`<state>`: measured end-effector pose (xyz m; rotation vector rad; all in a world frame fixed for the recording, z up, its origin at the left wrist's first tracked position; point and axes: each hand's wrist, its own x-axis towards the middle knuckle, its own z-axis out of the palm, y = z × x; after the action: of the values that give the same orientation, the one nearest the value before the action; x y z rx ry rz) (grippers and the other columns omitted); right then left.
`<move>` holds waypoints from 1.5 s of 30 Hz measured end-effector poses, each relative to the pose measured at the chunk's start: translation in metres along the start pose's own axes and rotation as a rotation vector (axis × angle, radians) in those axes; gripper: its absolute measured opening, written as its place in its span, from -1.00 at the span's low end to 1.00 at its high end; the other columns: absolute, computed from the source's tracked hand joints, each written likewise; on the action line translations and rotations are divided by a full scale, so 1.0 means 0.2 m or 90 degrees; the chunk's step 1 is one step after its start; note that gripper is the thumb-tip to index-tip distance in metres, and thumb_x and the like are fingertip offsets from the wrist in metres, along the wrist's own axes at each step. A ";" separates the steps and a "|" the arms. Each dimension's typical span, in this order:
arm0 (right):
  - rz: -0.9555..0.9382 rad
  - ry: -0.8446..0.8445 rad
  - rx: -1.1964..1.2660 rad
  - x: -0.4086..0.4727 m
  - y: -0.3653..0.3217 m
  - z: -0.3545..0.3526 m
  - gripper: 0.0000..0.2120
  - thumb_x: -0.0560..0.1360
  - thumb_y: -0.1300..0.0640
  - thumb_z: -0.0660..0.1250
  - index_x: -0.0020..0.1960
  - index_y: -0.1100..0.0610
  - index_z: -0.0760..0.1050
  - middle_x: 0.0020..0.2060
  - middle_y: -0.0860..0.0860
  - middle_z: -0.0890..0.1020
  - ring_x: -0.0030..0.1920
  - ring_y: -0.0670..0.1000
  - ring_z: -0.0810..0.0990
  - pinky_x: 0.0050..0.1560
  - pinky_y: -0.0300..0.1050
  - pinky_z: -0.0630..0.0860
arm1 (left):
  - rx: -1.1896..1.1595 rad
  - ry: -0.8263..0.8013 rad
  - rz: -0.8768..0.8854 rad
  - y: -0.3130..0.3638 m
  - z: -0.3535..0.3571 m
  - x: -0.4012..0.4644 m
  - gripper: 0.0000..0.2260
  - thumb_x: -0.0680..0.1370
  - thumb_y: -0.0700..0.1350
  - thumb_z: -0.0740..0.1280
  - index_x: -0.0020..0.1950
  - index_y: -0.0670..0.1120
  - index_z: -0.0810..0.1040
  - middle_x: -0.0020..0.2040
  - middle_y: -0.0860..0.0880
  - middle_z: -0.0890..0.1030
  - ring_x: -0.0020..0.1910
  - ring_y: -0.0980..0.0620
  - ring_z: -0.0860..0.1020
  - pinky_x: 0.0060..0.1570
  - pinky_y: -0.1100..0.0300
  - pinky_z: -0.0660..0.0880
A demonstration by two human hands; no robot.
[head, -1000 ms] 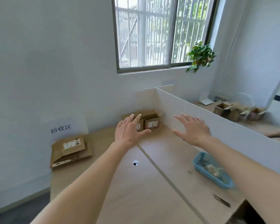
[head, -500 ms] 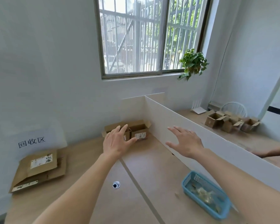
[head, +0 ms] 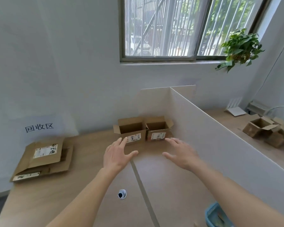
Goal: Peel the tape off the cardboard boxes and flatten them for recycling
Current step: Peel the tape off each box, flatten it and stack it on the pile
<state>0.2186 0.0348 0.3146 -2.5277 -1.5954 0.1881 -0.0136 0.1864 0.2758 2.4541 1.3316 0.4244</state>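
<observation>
2 open cardboard boxes [head: 129, 131] [head: 158, 129] are counted at the back of the desk [head: 170, 185], each with 1 white label. 2 flattened boxes [head: 44, 158] are counted in 1 stack at the left, below 1 paper sign [head: 39, 127]. 2 hands are seen: left hand [head: 116, 156], right hand [head: 181, 154]. 1 blue basket [head: 216, 215], 1 cable hole [head: 122, 194], 1 white divider [head: 220, 136], 1 window [head: 187, 27] and 1 plant [head: 239, 48] are noted. Beyond the divider at least 2 more open boxes [head: 259, 126] are seen; the exact count cannot be told.

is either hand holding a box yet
No, both the left hand and the right hand are open, short of the two open boxes, gripping nothing.
</observation>
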 end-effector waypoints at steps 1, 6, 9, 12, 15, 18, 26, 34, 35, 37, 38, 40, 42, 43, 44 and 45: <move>-0.008 -0.019 0.010 0.08 0.01 0.08 -0.32 0.57 -0.34 0.20 0.61 -0.17 0.11 0.58 -0.13 0.23 0.55 0.00 0.26 0.50 0.00 0.24 | 0.001 -0.008 -0.011 -0.04 0.07 0.04 -0.20 0.51 0.45 0.22 0.64 0.06 0.19 0.62 -0.01 0.24 0.59 0.00 0.22 0.53 0.05 0.18; -0.022 -0.082 0.068 0.53 0.05 0.47 -0.31 0.57 -0.34 0.22 0.61 -0.16 0.11 0.58 -0.14 0.23 0.54 -0.02 0.28 0.40 0.01 0.40 | 0.011 -0.052 -0.069 -0.21 0.40 0.32 -0.19 0.51 0.46 0.21 0.65 0.07 0.15 0.64 0.00 0.20 0.60 0.00 0.17 0.55 0.04 0.14; -0.039 -0.106 0.113 0.83 0.07 0.71 -0.33 0.57 -0.31 0.24 0.60 -0.17 0.14 0.59 -0.13 0.22 0.54 -0.01 0.28 0.42 0.03 0.42 | 0.015 -0.077 -0.103 -0.32 0.61 0.51 -0.21 0.53 0.43 0.23 0.65 0.08 0.15 0.64 -0.01 0.18 0.60 -0.02 0.16 0.56 0.03 0.14; -0.022 -0.107 0.169 1.14 0.11 0.95 -0.31 0.55 -0.31 0.28 0.60 -0.17 0.15 0.59 -0.15 0.21 0.52 -0.02 0.32 0.36 0.05 0.46 | 0.004 -0.081 -0.141 -0.45 0.85 0.74 -0.20 0.52 0.41 0.25 0.65 0.06 0.15 0.65 -0.01 0.17 0.61 -0.03 0.15 0.56 0.02 0.14; 0.000 -0.098 0.222 1.43 0.16 1.19 -0.25 0.53 -0.31 0.32 0.61 -0.14 0.11 0.59 -0.13 0.23 0.51 0.00 0.34 0.31 0.08 0.49 | -0.038 -0.061 -0.185 -0.58 1.10 0.97 -0.18 0.51 0.39 0.31 0.65 0.05 0.15 0.65 -0.02 0.16 0.61 -0.03 0.14 0.55 0.01 0.13; 0.031 -0.086 0.259 1.68 0.21 1.42 -0.15 0.49 -0.34 0.36 0.62 -0.11 0.05 0.59 -0.08 0.23 0.53 0.03 0.31 0.37 0.14 0.44 | -0.111 -0.049 -0.231 -0.69 1.33 1.18 -0.16 0.49 0.36 0.37 0.65 0.03 0.17 0.65 -0.06 0.16 0.62 -0.09 0.13 0.56 -0.09 0.15; 0.049 -0.077 0.358 2.02 0.28 1.84 -0.04 0.45 -0.34 0.40 0.63 -0.12 -0.08 0.59 -0.07 0.23 0.51 0.13 0.34 0.40 0.17 0.40 | -0.183 0.032 -0.245 -0.90 1.69 1.49 -0.15 0.46 0.31 0.44 0.65 0.10 0.14 0.59 -0.07 0.30 0.52 -0.20 0.34 0.44 -0.10 0.35; 0.063 -0.066 0.519 2.02 0.29 1.77 -0.02 0.40 -0.18 0.55 0.63 -0.02 0.07 0.48 -0.02 0.37 0.45 0.01 0.38 0.44 0.02 0.33 | -0.344 0.110 -0.281 -0.83 1.72 1.40 -0.16 0.47 0.26 0.47 0.64 0.13 0.15 0.55 0.06 0.38 0.51 -0.08 0.37 0.39 0.03 0.35; 0.045 -0.067 0.497 1.98 0.29 1.75 -0.04 0.41 -0.17 0.54 0.62 -0.01 0.08 0.48 -0.01 0.35 0.44 0.00 0.38 0.44 0.02 0.33 | -0.358 0.119 -0.276 -0.81 1.70 1.36 -0.16 0.47 0.26 0.47 0.64 0.14 0.14 0.54 0.09 0.39 0.50 -0.05 0.37 0.38 0.05 0.34; 0.032 -0.068 0.506 1.88 0.28 1.69 -0.06 0.43 -0.14 0.53 0.63 0.02 0.08 0.50 -0.01 0.28 0.46 -0.01 0.34 0.43 -0.02 0.29 | -0.388 0.121 -0.264 -0.76 1.64 1.25 -0.16 0.46 0.26 0.48 0.62 0.22 0.11 0.51 0.22 0.38 0.48 0.07 0.37 0.33 0.12 0.32; 0.030 -0.070 0.524 1.82 0.27 1.66 -0.06 0.43 -0.12 0.53 0.63 0.00 0.09 0.51 -0.04 0.28 0.47 -0.03 0.33 0.44 -0.03 0.28 | -0.411 0.118 -0.260 -0.73 1.60 1.19 -0.16 0.45 0.26 0.49 0.61 0.29 0.09 0.45 0.35 0.37 0.45 0.18 0.37 0.30 0.17 0.31; 0.021 -0.085 0.562 1.69 0.25 1.57 -0.07 0.40 -0.07 0.57 0.60 -0.06 0.12 0.50 -0.13 0.36 0.47 -0.09 0.35 0.48 -0.03 0.29 | -0.462 0.108 -0.257 -0.68 1.51 1.07 -0.17 0.44 0.23 0.52 0.55 0.41 0.07 0.27 0.63 0.34 0.29 0.49 0.37 0.25 0.25 0.32; 0.008 -0.112 0.581 1.55 0.21 1.46 -0.10 0.36 -0.04 0.62 0.55 -0.15 0.19 0.40 -0.22 0.47 0.41 -0.12 0.43 0.47 0.02 0.37 | -0.506 0.090 -0.257 -0.64 1.38 0.94 -0.14 0.43 0.20 0.55 0.52 0.48 0.04 0.20 0.71 0.32 0.20 0.63 0.34 0.27 0.25 0.32; 0.001 -0.123 0.579 1.47 0.19 1.40 -0.12 0.33 -0.03 0.64 0.50 -0.19 0.22 0.35 -0.27 0.50 0.37 -0.14 0.47 0.43 0.03 0.42 | -0.521 0.078 -0.259 -0.62 1.32 0.87 -0.13 0.41 0.22 0.55 0.49 0.53 0.03 0.21 0.70 0.31 0.22 0.62 0.32 0.30 0.22 0.30; -0.006 -0.130 0.573 1.40 0.16 1.33 -0.12 0.30 -0.03 0.66 0.46 -0.23 0.22 0.31 -0.29 0.51 0.34 -0.15 0.48 0.41 0.03 0.45 | -0.533 0.070 -0.256 -0.59 1.24 0.80 -0.14 0.39 0.26 0.55 0.46 0.58 0.01 0.25 0.68 0.29 0.26 0.55 0.33 0.32 0.18 0.27; -0.011 -0.135 0.569 1.32 0.14 1.26 -0.08 0.28 -0.03 0.67 0.46 -0.25 0.20 0.31 -0.28 0.50 0.33 -0.14 0.49 0.40 0.03 0.47 | -0.548 0.062 -0.251 -0.57 1.16 0.73 -0.13 0.37 0.31 0.54 0.45 0.60 0.01 0.30 0.63 0.27 0.32 0.43 0.33 0.34 0.14 0.25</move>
<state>0.3095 0.2766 0.0540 -1.8222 -1.1864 0.9486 0.0696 0.3373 0.0335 1.4549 1.2620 0.8097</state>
